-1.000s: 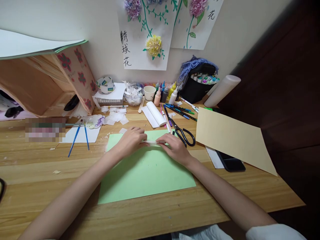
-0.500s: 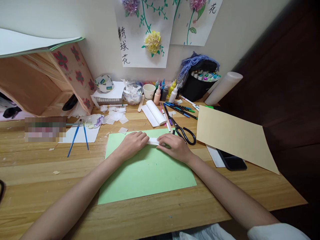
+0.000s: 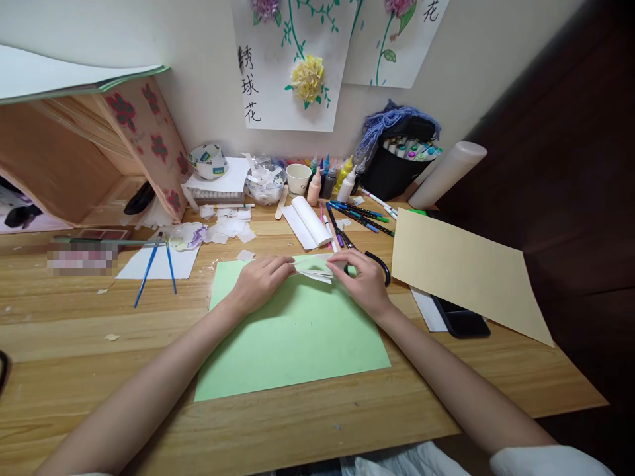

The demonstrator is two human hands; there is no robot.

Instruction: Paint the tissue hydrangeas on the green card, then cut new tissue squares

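Note:
Over the upper part of a green paper sheet (image 3: 292, 344), both hands are at a small bundle of thin white paper (image 3: 315, 274). My left hand (image 3: 262, 281) is closed on the bundle's left end. With thumb and forefinger, my right hand (image 3: 363, 277) pinches a layer at the right end, and the layers below fan apart. Black-handled scissors (image 3: 378, 266) lie partly hidden behind my right hand. A roll of white paper (image 3: 310, 223) rests just beyond the green sheet.
Paintbrushes (image 3: 147, 271) lie on paper to the left. Pens (image 3: 364, 217), paint bottles (image 3: 313, 188), a paper cup (image 3: 298, 178) and a black marker case (image 3: 404, 155) stand along the wall. At right, a tan sheet (image 3: 471, 274) partly covers a phone (image 3: 461, 317).
My right hand has moved slightly right and lifted a layer of the white paper. The bundle, flat before, now spreads at its right end. My left hand keeps its hold.

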